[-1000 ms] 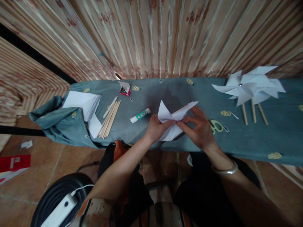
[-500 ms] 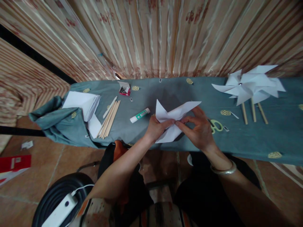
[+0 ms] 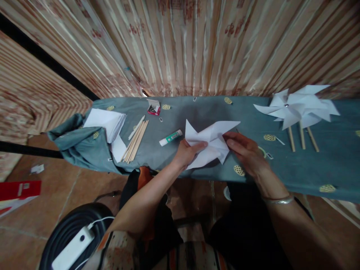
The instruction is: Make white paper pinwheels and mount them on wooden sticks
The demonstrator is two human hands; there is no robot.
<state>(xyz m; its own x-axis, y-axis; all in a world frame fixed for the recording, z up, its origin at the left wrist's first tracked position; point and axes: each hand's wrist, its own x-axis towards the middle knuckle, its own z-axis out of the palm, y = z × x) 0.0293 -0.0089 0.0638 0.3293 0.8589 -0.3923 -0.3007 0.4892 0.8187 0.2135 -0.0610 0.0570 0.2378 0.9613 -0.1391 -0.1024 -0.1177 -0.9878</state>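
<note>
A white paper pinwheel (image 3: 210, 140) with folded blades is held over the table in front of me. My left hand (image 3: 187, 152) grips it from the left, its thumb pressed down on the middle where the folded tips meet. At the pinwheel's right edge is my right hand (image 3: 246, 152), off the centre, its fingers partly bent and a little apart; whether they touch the paper I cannot tell. Behind that hand, the light green scissors (image 3: 262, 152) show only part of a handle. A glue stick (image 3: 171, 138) lies left of the pinwheel.
Wooden sticks (image 3: 135, 144), a white pen (image 3: 136, 128), a stack of white paper (image 3: 102, 122) and a small red box of metal pins (image 3: 153, 107) occupy the left side. Finished pinwheels on sticks (image 3: 302, 107) lie at the right. A curtain (image 3: 180, 48) hangs behind the table.
My right hand has let go of the pinwheel's centre and moved right to its edge. My left hand keeps hold with its thumb on the middle. The view has shifted slightly.
</note>
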